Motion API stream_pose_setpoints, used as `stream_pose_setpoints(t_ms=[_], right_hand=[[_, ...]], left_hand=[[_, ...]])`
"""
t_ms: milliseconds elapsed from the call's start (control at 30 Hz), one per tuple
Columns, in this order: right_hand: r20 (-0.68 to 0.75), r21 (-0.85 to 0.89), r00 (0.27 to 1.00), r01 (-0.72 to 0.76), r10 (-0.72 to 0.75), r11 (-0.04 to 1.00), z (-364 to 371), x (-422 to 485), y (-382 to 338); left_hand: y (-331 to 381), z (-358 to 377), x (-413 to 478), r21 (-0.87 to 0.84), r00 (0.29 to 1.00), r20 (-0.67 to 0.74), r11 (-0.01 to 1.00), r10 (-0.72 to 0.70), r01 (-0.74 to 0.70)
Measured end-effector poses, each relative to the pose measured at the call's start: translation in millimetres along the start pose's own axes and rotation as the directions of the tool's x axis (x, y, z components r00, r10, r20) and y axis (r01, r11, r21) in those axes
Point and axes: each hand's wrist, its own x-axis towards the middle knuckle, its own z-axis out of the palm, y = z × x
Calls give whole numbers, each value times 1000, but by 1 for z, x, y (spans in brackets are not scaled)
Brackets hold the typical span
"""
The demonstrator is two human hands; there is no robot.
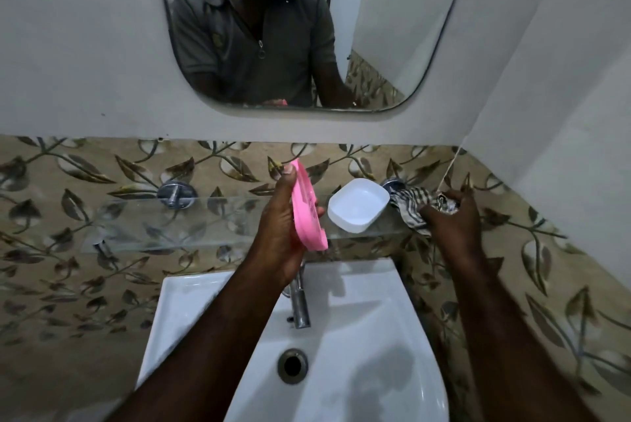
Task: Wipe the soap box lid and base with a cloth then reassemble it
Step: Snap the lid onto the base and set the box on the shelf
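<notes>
My left hand [283, 216] grips the pink lid [309, 213] by its rim and holds it on edge above the tap. My right hand [450, 216] closes on the striped cloth [408, 208] at the glass shelf's [211, 216] right end. The white base [358, 204] sits between them on the shelf. The lid looks light, stiff and probably slick, so I'd hold it by the edges. The cloth is soft and should bunch easily. Both forearms reach forward over the sink [358, 353].
</notes>
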Motion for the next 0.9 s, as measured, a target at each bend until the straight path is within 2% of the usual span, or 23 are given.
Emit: stream_pose_setpoints(t_ms=[67, 133, 200, 233, 300, 400, 467, 533, 600, 667, 700, 800, 900], right_hand=[[8, -138, 994, 106, -106, 985, -2, 3, 6], [-49, -262, 962, 246, -268, 933, -7, 3, 1], [-106, -268, 898, 387, -427, 882, -6, -6, -16], [-91, -230, 874, 447, -476, 864, -2, -13, -26], [95, -152, 841, 542, -533, 827, 13, -31, -43], [487, -218, 703, 673, -518, 707, 40, -56, -38], [582, -321, 649, 737, -490, 595, 53, -62, -25], [590, -359, 645, 748, -486, 557, 56, -63, -21], [569, -295, 619, 768, -541, 568, 51, -65, -26], [537, -202, 597, 777, -596, 596, 41, -73, -37], [514, -148, 613, 753, -601, 641, 34, -79, -45], [509, 105, 678, 563, -530, 820, 14, -98, -75], [543, 384, 672, 336, -504, 860, 5, -112, -95]], left_hand=[[-2, -1, 1, -49, 1000, 9, 999, -11, 11], [-4, -3, 2, -71, 1000, 8, 997, -16, 17], [-4, -6, 1, -73, 999, 6, 997, -34, 34], [-4, -7, 1, -77, 999, 13, 996, -46, 46], [-4, -9, -1, -92, 998, 13, 994, -63, 64], [-2, -9, -4, -112, 997, 5, 990, -82, 82], [-1, -12, -5, -109, 997, -3, 991, -78, 77], [1, -18, -8, -99, 997, 6, 992, -76, 76], [3, -28, -10, -83, 998, 31, 995, -53, 55], [6, -37, -11, -87, 999, 45, 996, -16, 19], [7, -41, -11, -93, 999, 54, 996, -6, 11], [10, -47, -13, -107, 999, 40, 994, 1, 3], [13, -43, -16, -96, 999, 46, 995, -3, 8]])
